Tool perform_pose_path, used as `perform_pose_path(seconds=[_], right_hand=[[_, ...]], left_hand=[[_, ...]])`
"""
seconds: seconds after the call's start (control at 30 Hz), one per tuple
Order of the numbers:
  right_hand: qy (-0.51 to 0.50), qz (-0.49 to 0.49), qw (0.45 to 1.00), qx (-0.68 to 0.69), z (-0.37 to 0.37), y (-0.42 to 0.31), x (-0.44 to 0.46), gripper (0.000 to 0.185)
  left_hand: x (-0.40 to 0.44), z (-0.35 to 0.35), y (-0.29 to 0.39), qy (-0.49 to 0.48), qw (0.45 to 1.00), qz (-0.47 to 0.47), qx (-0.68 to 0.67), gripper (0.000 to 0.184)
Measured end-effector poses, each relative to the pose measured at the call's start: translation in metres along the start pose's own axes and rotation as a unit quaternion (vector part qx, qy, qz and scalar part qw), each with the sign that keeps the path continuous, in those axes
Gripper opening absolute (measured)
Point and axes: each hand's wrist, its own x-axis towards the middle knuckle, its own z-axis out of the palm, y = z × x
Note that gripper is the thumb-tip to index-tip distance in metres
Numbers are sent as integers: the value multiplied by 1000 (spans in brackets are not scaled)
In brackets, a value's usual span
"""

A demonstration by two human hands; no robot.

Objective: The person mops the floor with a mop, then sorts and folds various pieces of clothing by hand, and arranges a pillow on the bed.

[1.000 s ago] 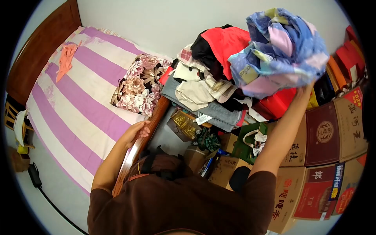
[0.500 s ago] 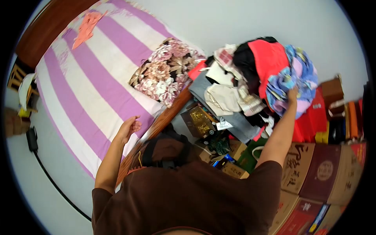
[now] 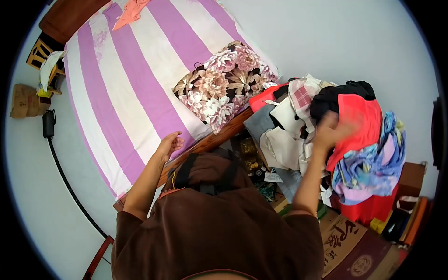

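My right hand [image 3: 332, 133] is over the clothes pile, in front of a red garment [image 3: 361, 119]; its fingers are smeared by motion, so their grip does not show. A black garment [image 3: 359, 89] lies behind the red one. To the right, a blue patterned cloth [image 3: 373, 170] hangs in loose folds. Cream garments [image 3: 282, 147] and a plaid cloth [image 3: 303, 95] make up the pile's left side. My left hand [image 3: 171, 143] hovers by the bed's near edge, fingers loosely bent and apart, holding nothing.
A striped purple and white sheet [image 3: 144, 88] covers the bed, which has a wooden edge rail [image 3: 233, 125]. On it lie a floral pillow [image 3: 224, 86] and a salmon cloth [image 3: 132, 13]. Cardboard boxes [image 3: 343, 240] stand at lower right. A black cable [image 3: 70, 191] runs across the floor.
My right hand has left the blue patterned cloth and moved left, to the red garment. The view has shifted, placing the bed and pile lower and farther right. My left hand stays empty.
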Motion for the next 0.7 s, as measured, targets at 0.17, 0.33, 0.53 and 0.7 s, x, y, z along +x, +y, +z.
perform_pose_path(seconds=[0.17,0.33,0.53,0.7], right_hand=[[-389,16,889,240,167,-86,-137,56],[-576,528,544,307,287,-60,-319,40],[-450,714,528,94,363,-5,-430,93],[-448,754,480,-4,390,19,-460,118]], left_hand=[[15,26,9,52,999,3,-2,41],[9,26,-2,121,991,-32,-36,41],[-2,-4,-50,207,971,-90,-73,40],[1,-7,-70,243,956,-148,-74,41]])
